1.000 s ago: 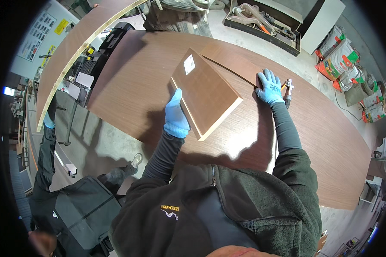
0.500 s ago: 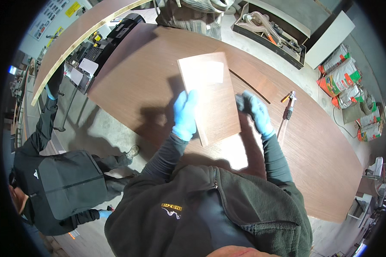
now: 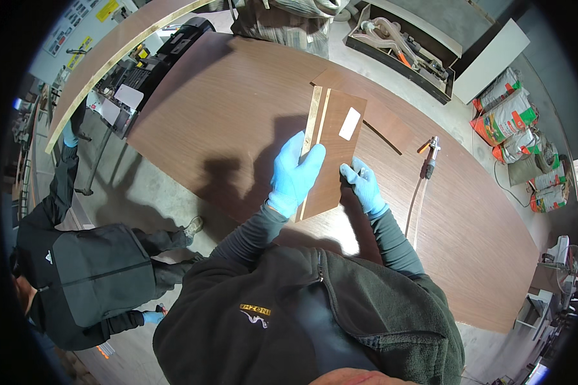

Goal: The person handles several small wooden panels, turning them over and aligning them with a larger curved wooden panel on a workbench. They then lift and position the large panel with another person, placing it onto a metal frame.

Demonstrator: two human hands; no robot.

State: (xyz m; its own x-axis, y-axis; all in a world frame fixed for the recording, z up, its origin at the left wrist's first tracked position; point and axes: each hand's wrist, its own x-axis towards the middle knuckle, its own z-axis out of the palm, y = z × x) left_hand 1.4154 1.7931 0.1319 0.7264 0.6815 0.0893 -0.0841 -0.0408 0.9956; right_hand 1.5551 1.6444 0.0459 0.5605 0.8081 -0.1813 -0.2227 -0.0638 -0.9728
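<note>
Brown panel tilts above the table, between the hands: the left hand pinches its pale, grooved edge between thumb and fingers; the right hand grips the opposite edge with bent fingers.

Light-blue gloves, brown board (its label white), brown wood-grain tabletop, dark green fleece

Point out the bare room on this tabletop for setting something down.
The tabletop is bare at left, between the black machine and the held board, and right of the hosed tool. Crowded: the middle, with the left hand, right hand and flat brown panel.
</note>
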